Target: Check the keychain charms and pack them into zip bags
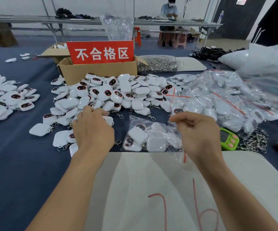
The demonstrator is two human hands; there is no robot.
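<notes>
Pinching the zip bag [151,137] edge with the right grip [200,135]. Clasping charms [109,121] at the pile [118,94] rim with the left grip [93,130], bare bench [18,155] between.

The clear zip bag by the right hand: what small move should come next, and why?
Probably carry the white square keychain charm that the left hand grips across and slip it into the clear plastic zip bag. The right hand pinches the bag's edge, and the bag looks only partly filled.
</notes>
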